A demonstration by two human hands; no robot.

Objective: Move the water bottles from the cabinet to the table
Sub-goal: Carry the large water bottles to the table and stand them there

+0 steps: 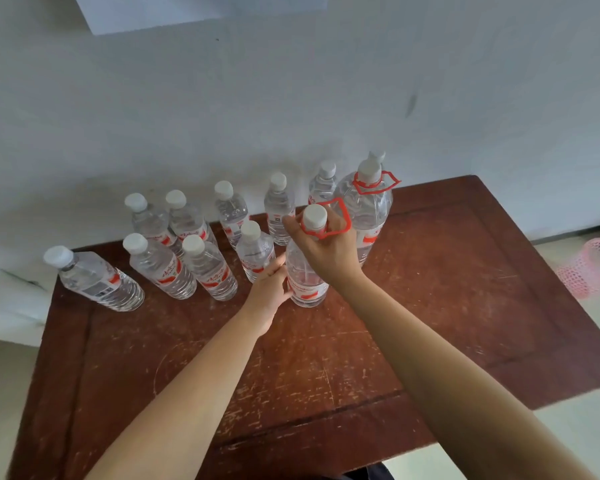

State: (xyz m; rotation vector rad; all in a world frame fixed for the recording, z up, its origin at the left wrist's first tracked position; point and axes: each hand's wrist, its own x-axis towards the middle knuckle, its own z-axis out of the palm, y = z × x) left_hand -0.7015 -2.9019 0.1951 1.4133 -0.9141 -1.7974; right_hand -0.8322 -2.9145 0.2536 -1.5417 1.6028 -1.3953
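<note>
My right hand is gripping the large bottle by its neck, my left hand lying flat against it; perhaps eleven other bottles are already standing on the worktop.

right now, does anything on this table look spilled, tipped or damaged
Nothing spilled or tipped: the water bottles all stand upright with caps on. Only the table top looks worn, with pale scratches across its finish.
</note>
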